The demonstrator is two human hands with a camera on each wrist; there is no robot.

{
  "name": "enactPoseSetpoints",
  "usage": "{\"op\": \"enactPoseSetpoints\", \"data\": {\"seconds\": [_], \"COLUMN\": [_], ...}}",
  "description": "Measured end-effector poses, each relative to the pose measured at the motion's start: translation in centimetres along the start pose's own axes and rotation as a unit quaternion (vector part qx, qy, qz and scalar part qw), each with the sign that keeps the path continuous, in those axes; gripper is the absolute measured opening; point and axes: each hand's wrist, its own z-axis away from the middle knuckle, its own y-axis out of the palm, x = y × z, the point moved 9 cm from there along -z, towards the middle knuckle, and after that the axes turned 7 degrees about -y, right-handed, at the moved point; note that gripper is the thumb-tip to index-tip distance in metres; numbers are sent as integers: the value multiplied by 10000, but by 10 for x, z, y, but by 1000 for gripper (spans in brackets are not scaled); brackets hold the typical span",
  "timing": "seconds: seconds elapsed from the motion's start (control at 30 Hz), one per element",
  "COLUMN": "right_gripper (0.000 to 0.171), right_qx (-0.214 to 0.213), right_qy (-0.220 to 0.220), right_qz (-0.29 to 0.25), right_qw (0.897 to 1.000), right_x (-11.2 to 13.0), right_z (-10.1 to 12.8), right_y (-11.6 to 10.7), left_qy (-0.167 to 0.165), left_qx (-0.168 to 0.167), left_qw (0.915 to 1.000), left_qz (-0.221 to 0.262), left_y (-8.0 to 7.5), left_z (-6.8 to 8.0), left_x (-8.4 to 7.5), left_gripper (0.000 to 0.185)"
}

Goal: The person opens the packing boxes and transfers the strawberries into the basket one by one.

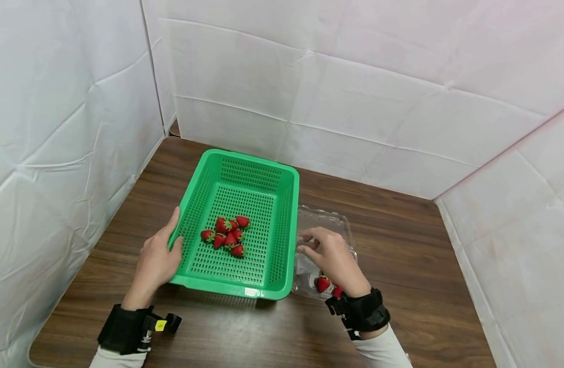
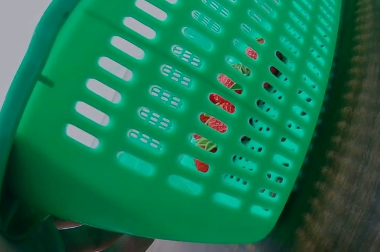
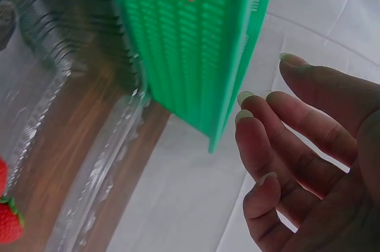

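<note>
A green plastic basket (image 1: 297, 220) with slotted walls stands tilted on the table, several red strawberries (image 1: 230, 239) grouped on its floor. My left hand (image 1: 160, 258) grips its left rim, thumb on the inner side and fingers outside. In the left wrist view the basket wall (image 2: 178, 198) fills most of the picture, with berries showing through the slots. Over a clear plastic clamshell (image 1: 325, 220), right of the basket, hovers my right hand (image 1: 334, 258). Its fingers are loosely bent, holding nothing, as the right wrist view shows. Strawberries (image 1: 323, 284) lie in the clamshell's near part, partly hidden by the wrist.
The dark wood table (image 1: 410, 266) extends right of the clamshell and in front of the basket. White sheeting (image 1: 355, 102) walls off the back and both sides. The basket's right side overlaps the clamshell's left edge in the head view.
</note>
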Motion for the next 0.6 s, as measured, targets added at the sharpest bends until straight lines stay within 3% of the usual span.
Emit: {"op": "enactPoseSetpoints", "data": {"seconds": [0.4, 0.6], "right_gripper": [26, 27], "right_qx": [197, 600], "right_qy": [573, 874], "right_qz": [601, 735], "right_qw": [9964, 9916], "right_x": [-41, -64], "right_z": [27, 41], "right_y": [-7, -3], "left_qy": [52, 125], "left_qx": [-58, -149], "left_qw": [10000, 9998], "left_qz": [-50, -33], "left_y": [0, -1], "left_z": [1, 1], "left_x": [2, 0], "left_gripper": [66, 66]}}
